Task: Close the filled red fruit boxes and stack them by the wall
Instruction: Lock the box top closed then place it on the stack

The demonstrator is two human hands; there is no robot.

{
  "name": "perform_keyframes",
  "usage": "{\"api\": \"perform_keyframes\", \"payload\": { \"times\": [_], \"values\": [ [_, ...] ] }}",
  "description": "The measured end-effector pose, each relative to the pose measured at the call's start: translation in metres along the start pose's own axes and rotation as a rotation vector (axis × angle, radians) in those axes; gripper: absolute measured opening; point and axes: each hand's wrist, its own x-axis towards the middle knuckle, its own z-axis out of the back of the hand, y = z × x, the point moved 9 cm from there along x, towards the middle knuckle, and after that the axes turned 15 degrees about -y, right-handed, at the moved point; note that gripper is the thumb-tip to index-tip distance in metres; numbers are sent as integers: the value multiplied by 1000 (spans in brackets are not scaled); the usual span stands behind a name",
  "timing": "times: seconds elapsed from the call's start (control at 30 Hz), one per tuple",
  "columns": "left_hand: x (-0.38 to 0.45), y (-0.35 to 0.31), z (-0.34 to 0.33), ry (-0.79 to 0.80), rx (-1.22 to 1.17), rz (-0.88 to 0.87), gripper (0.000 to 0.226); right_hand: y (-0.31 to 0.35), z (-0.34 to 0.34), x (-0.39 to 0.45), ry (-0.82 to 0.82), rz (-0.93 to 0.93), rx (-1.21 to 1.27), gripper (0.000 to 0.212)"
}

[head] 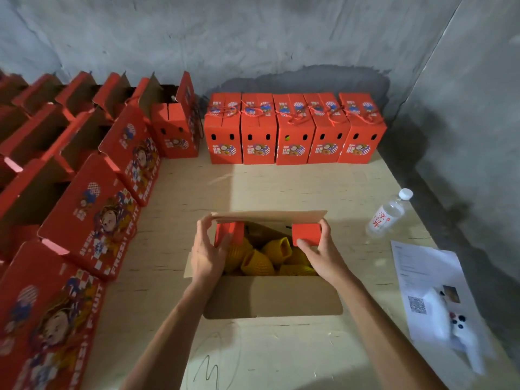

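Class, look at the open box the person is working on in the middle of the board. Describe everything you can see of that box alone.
The open box looks like cardboard, brown inside and red outside. It stands upright on the pale wooden board, lid unclosed. The far flap stands up and the near flap hangs towards the viewer. Two red side tabs are being folded inward: the left hand holds one, the right hand the other, with fingers also on the far flap's edge. Inside lies fruit in yellow foam netting.

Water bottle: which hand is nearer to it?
Right. The right hand holds the open box's right red flap, with the water bottle lying just beyond it to the right. The left hand grips the left flap, across the box.
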Motion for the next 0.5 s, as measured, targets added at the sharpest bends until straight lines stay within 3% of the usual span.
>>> {"api": "perform_keyframes", "payload": {
  "times": [0.07,0.17,0.27,0.33,0.4,0.5],
  "values": [
    [-1,2,1,6,-77,35,42,10,4,-1,-43,107,35,94],
    [-3,2,5,32,-159,23,31,23,24,-10,-248,276,52,90],
    [-5,1,7,42,-213,6,34,34,41,-18,-385,315,103,77],
    [-8,-1,6,59,-189,-22,46,40,44,-22,-432,339,-9,79],
    [-10,-12,0,107,-78,-155,61,45,39,-25,-413,345,-122,82],
    [-9,-27,-25,260,85,-366,48,50,24,-25,-270,400,-247,93]
  ]
}}
